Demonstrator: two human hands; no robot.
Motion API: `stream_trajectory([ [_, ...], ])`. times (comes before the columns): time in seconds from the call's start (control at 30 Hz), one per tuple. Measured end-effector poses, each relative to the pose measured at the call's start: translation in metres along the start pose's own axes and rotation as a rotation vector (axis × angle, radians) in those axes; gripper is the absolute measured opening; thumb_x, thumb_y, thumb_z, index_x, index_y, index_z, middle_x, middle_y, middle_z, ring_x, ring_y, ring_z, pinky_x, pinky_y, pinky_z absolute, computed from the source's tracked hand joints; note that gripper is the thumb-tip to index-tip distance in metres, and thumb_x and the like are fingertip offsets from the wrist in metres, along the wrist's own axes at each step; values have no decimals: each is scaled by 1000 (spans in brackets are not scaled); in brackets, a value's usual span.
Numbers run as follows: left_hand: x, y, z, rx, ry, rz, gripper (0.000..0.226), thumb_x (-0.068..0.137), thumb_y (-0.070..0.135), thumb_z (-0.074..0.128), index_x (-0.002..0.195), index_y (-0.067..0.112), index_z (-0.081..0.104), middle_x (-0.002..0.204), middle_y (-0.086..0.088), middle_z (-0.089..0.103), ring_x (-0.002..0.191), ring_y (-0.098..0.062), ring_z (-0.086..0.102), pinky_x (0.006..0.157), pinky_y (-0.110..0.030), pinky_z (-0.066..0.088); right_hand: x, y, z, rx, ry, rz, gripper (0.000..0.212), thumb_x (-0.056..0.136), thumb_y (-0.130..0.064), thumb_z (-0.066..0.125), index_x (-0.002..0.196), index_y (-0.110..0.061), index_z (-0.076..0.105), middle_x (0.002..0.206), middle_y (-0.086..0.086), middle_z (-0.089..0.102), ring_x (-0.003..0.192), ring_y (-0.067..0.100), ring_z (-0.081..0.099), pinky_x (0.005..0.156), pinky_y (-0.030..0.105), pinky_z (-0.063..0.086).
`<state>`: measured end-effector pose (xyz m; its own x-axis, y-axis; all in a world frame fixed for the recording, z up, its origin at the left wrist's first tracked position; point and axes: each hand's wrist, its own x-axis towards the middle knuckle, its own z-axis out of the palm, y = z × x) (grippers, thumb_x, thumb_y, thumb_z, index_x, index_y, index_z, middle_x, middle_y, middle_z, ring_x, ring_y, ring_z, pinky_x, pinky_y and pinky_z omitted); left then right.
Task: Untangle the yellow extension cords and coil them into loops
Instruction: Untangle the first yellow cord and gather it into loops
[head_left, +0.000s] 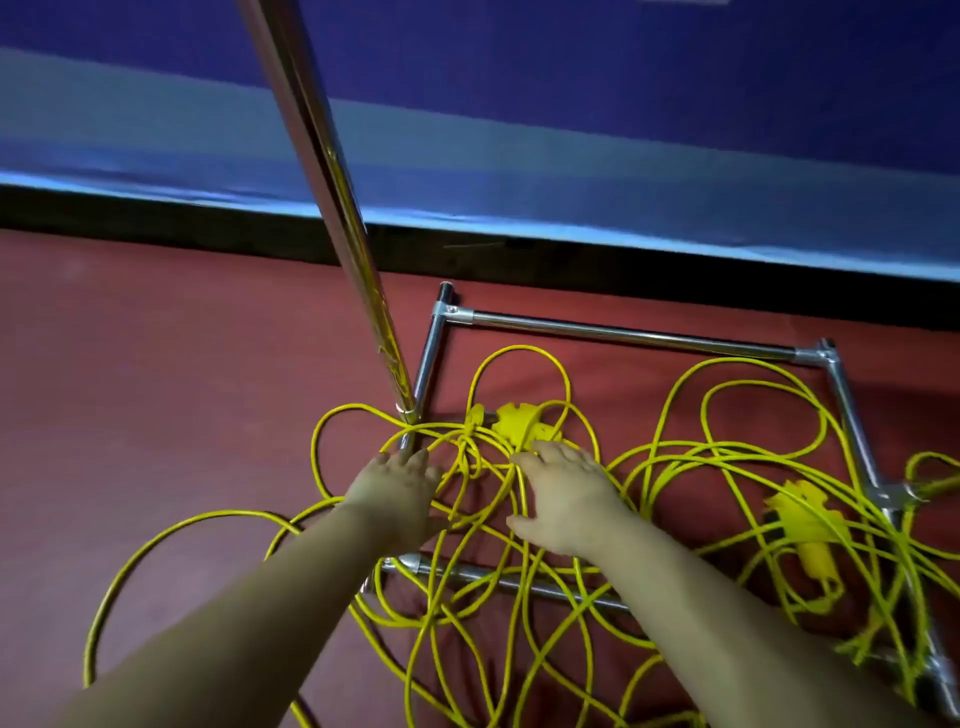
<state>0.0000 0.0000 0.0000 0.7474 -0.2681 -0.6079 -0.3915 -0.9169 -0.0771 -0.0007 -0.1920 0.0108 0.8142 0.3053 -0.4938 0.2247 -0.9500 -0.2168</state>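
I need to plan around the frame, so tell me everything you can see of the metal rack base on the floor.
The metal rack base is a rectangle of shiny chrome tubes joined by corner fittings, lying flat on the red floor. An upright pole rises from its left side. Yellow cords drape over its near and right tubes. The left hand reaches beside the pole's foot.

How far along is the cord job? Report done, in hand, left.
Done: nothing visibly; no neat coil shows. The yellow cords sprawl in loose tangled loops across the red floor and over the chrome rack base. In hand: the left hand and right hand work at the knot beside a yellow socket block. Left: untangling, then all coiling.
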Motion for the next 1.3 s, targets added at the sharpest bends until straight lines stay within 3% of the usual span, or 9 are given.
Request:
stream_trajectory([
  [0.2,54,0,21,-94,0,12,66,93,52,40,145,15,26,152,-10,26,140,-27,23,113,-40,22,67,-7,33,9,14,43,59,87,-46,52,138,-21,37,141,4,39,134,25,31,115,41,18],
  [0.43,79,18,73,-432,23,-92,52,92,48,45,132,14,46,141,-7,40,128,-29,41,104,-37,33,108,-2,75,72,149,121,48,89,-47,51,132,-26,48,138,4,40,131,25,31,112,37,23],
  [0.57,74,27,95,-509,170,-158,34,89,34,52,116,14,59,138,-4,44,122,-27,47,103,-34,34,114,-9,90,359,288,190,27,85,-40,60,108,-25,63,128,2,50,128,23,35,108,30,24],
  [0.67,69,29,91,-638,206,-180,24,88,25,54,108,12,58,121,-6,52,114,-27,50,95,-33,37,114,-12,95,488,319,230,15,84,-35,62,94,-24,64,118,3,58,122,22,45,103,29,28],
  [0.87,45,36,59,-781,211,-141,27,89,26,58,113,14,59,118,-5,58,111,-23,54,88,-29,40,88,-10,77,764,203,295,19,81,-31,68,96,-20,61,96,4,67,100,24,62,86,33,50],
  [1.03,4,45,18,-788,292,-47,32,88,24,60,119,18,61,115,-4,64,105,-19,60,87,-24,40,39,-10,38,1020,347,275,15,76,-20,74,86,-16,64,85,3,62,84,16,60,77,29,47],
  [1.1,-16,53,-3,-784,325,7,29,87,25,61,116,19,62,111,-4,64,100,-19,61,88,-28,45,12,-15,18,1316,423,303,14,77,-13,74,86,-11,64,83,7,64,76,18,60,65,29,47],
  [1.2,-52,70,-36,-714,441,107,26,88,27,59,113,23,62,111,0,61,102,-17,59,89,-29,43,-38,-25,-24,1866,392,340,8,84,-3,63,85,-9,58,78,8,63,68,18,61,52,22,49],
  [1.3,-94,85,-57,-679,520,154,23,89,34,57,110,27,64,110,5,62,102,-13,58,87,-25,41,-88,-28,-55,1880,474,296,15,86,4,58,85,-11,55,75,7,61,66,17,58,60,24,51],
])
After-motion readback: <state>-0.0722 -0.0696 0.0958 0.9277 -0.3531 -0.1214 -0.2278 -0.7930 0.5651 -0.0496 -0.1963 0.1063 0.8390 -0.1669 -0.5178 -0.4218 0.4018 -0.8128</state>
